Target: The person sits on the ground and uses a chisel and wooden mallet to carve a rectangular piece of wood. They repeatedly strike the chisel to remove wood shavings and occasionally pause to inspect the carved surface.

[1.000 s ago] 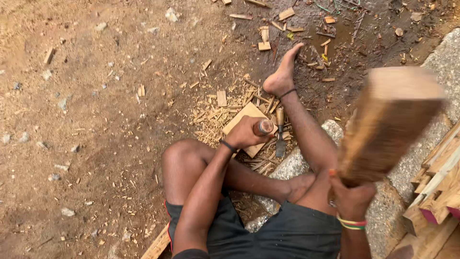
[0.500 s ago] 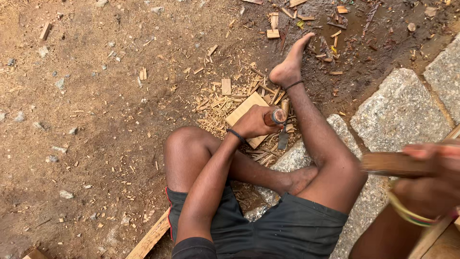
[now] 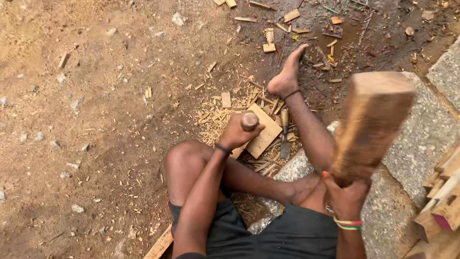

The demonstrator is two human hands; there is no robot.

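Seated on the dirt ground [image 3: 96, 120], a person works a flat wooden block [image 3: 262, 135] with two tools. Left hand [image 3: 237, 134]: closed around a chisel handle [image 3: 249, 121], whose rounded butt end shows above the fist; the blade is hidden below the hand, so its contact with the block cannot be told. The handle's long axis runs roughly upright, toward the camera, tilted slightly away from the body. Right hand [image 3: 347, 194]: closed around the narrow lower end of a wooden mallet [image 3: 371, 124], a heavy squared billet, motion-blurred, its long axis rising from the fist up and slightly to the right. Key relation: the chisel butt lies to the left of the mallet head and lower, farther from the camera, with the outstretched right leg [image 3: 311, 129] between the two. The right hand is the nearer to the mallet's striking end; the left hand sits directly on the chisel. The wooden block lies flat on a bed of wood chips [image 3: 215, 115], between the bent left knee [image 3: 184, 158] and the right foot [image 3: 286, 79]. A second chisel [image 3: 285, 136] lies beside the block, parallel to the leg. Stone slabs [image 3: 421, 139] and stacked timber [image 3: 445, 201] stand at the right.
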